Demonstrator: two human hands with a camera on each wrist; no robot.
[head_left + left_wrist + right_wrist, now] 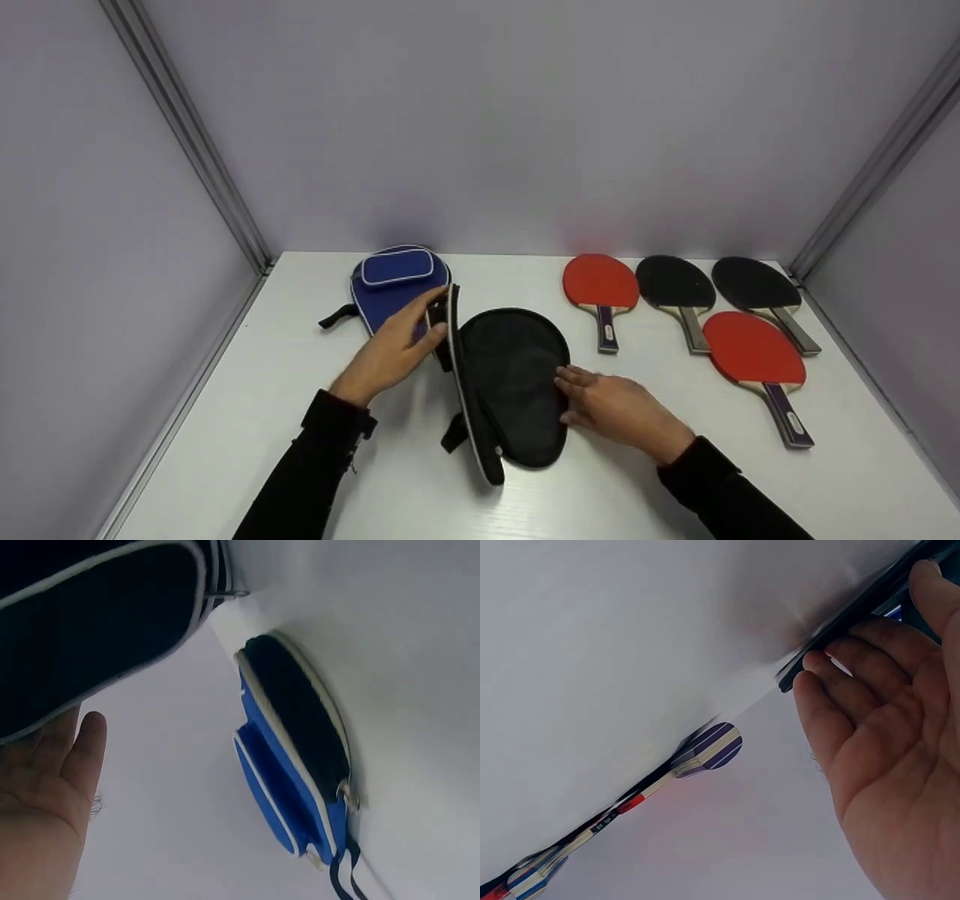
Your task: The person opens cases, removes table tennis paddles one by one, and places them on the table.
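Note:
An unfolded table tennis paddle case (517, 382) lies on the table with its black inner half facing up. Its other half, the cover flap (466, 397), stands nearly upright and is seen edge-on. My left hand (394, 349) holds this flap from the outer side, thumb and fingers around its dark, white-edged pocket (97, 630). In the left wrist view that pocket hides the fingertips of the left hand (41, 802). My right hand (619, 409) rests its straight fingers on the right rim of the case's flat half. The right wrist view shows the right hand (889, 742) right at that edge.
A blue paddle case (397, 266) with white piping and a strap lies behind my left hand. To the right lie a red paddle (600, 281), two black paddles (675, 281) and another red paddle (754, 349). Pale walls (480, 127) enclose the white table (285, 360).

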